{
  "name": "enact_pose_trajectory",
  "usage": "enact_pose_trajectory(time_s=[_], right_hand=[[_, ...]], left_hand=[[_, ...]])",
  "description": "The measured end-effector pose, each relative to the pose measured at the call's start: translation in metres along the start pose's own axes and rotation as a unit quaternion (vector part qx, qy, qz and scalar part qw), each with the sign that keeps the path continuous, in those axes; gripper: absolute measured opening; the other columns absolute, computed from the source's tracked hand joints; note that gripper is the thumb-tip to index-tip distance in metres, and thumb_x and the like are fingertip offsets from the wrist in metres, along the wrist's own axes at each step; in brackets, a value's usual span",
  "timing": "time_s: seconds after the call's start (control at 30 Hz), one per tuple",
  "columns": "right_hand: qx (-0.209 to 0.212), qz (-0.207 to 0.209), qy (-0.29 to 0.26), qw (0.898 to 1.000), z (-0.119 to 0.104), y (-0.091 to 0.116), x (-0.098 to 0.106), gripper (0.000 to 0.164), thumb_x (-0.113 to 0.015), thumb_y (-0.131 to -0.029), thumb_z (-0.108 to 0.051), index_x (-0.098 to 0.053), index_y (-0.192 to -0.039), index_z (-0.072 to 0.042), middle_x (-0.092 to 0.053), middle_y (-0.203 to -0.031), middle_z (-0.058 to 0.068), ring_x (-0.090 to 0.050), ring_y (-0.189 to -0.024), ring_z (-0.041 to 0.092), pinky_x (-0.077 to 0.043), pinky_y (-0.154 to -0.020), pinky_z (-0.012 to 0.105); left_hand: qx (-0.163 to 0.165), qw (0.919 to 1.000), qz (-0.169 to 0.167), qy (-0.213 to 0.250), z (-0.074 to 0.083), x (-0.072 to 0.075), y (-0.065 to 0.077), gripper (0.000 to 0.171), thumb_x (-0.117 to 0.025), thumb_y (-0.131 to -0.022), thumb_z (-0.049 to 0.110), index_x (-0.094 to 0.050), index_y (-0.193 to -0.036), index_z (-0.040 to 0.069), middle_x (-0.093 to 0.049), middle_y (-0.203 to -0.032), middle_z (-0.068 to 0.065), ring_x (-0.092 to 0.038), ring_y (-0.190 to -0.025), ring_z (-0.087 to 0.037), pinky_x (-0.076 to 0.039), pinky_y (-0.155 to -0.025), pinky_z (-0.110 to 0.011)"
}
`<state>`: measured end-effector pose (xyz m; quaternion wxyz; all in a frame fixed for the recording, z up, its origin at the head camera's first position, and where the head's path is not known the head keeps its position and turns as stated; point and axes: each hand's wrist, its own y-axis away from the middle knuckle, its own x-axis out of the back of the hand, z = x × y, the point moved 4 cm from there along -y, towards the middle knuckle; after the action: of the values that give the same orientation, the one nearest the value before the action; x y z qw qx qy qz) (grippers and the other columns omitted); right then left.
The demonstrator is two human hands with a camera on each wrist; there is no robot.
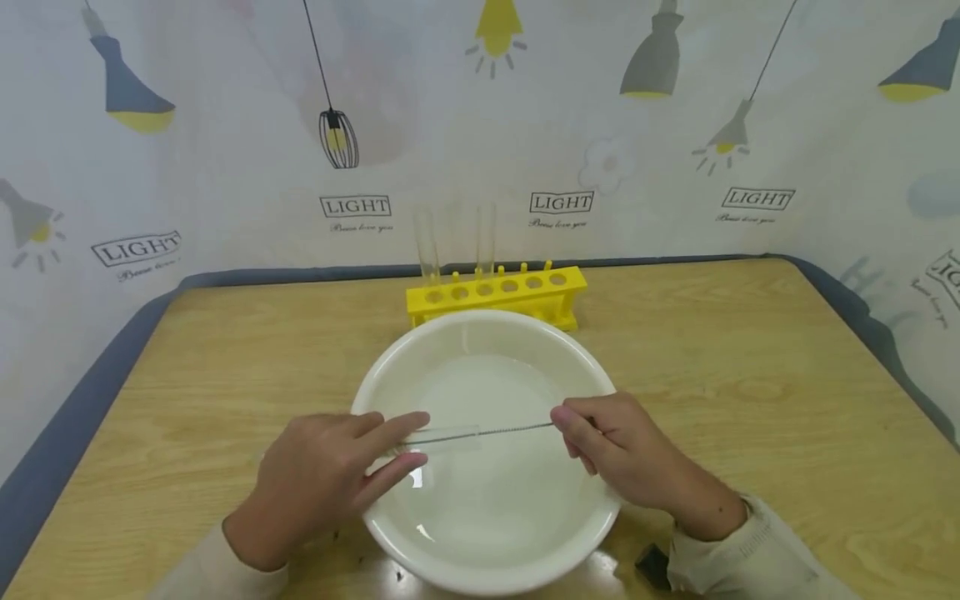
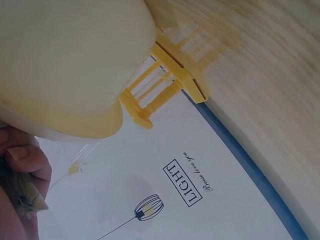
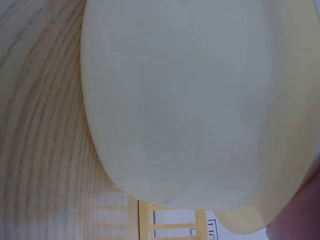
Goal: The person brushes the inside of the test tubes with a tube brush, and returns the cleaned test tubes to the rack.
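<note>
Repeatedly, "LIGHT" (image 1: pixel 356 206) beyond tube (image 1: pixel 453 432) and brush (image 1: pixel 516 429)

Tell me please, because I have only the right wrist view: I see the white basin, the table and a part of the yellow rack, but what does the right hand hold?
Observer: In the head view, the right hand grips a thin twisted wire over the white basin.
Operator: Thank you. To where does the far end of this wire go?
Observer: It runs into a clear tube, which the left hand holds.
Operator: And on the rack, are there also some tubes?
Observer: Yes, two upright tubes rise from the left half of the yellow rack, as the head view shows it.
</note>
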<state>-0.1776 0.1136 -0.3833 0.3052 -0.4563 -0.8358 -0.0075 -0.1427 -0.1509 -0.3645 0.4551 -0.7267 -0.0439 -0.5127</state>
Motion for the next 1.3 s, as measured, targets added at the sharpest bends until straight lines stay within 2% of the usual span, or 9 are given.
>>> enact_pose_trajectory(time_s=[0.17, 0.5, 0.73, 0.97, 1.3], right_hand=[[0.001, 0.007, -0.016, 1.0, 0.0019, -0.0003, 0.0005, 0.037, -0.042, -0.096, -0.005, -0.045, -0.061, -0.015, -0.04, -0.05, -0.006, -0.039, -0.045, 0.003, -0.036, -0.044, 0.019], [0.016, 0.029, -0.037, 0.999, 0.0045, 0.001, 0.002, 0.039, -0.041, -0.095, 0.0, -0.042, -0.059, -0.014, -0.04, -0.049, -0.003, -0.039, -0.044, 0.003, -0.034, -0.042, 0.02], [0.02, 0.032, -0.04, 0.998, 0.0049, 0.0017, 0.0025, 0.039, -0.041, -0.095, 0.001, -0.042, -0.059, -0.014, -0.04, -0.049, -0.003, -0.039, -0.045, 0.003, -0.034, -0.042, 0.02], [0.02, 0.039, -0.042, 0.998, 0.0033, 0.002, 0.0031, 0.04, -0.041, -0.095, 0.002, -0.042, -0.058, -0.014, -0.039, -0.049, -0.003, -0.038, -0.044, 0.003, -0.032, -0.041, 0.02], [0.033, 0.057, -0.045, 0.997, 0.0028, 0.0017, 0.0041, 0.041, -0.041, -0.094, 0.004, -0.042, -0.057, -0.014, -0.039, -0.048, -0.004, -0.037, -0.043, 0.003, -0.032, -0.04, 0.02]], left_hand=[[0.006, 1.0, 0.007, -0.003, 0.0, -0.001, 0.0012, 0.038, -0.045, -0.091, 0.05, -0.067, -0.108, 0.023, -0.062, -0.062, 0.008, -0.044, -0.042, -0.005, -0.031, -0.039, -0.018], [-0.006, 0.9991, 0.041, 0.005, 0.0032, -0.0011, -0.0005, 0.037, -0.045, -0.092, 0.047, -0.068, -0.104, 0.021, -0.058, -0.061, 0.009, -0.042, -0.042, -0.004, -0.032, -0.038, -0.019], [0.004, 0.9993, 0.037, 0.001, 0.0038, -0.001, -0.0001, 0.04, -0.043, -0.093, 0.05, -0.068, -0.106, 0.022, -0.06, -0.063, 0.008, -0.047, -0.044, -0.006, -0.034, -0.039, -0.02], [-0.001, 0.9985, 0.054, 0.003, 0.0047, -0.0014, -0.0011, 0.037, -0.045, -0.092, 0.047, -0.069, -0.104, 0.021, -0.057, -0.061, 0.009, -0.042, -0.042, -0.005, -0.033, -0.039, -0.02], [0.001, 0.9986, 0.052, 0.001, 0.0045, -0.002, -0.0004, 0.038, -0.044, -0.093, 0.048, -0.068, -0.105, 0.021, -0.057, -0.061, 0.008, -0.044, -0.043, -0.006, -0.034, -0.039, -0.022]])
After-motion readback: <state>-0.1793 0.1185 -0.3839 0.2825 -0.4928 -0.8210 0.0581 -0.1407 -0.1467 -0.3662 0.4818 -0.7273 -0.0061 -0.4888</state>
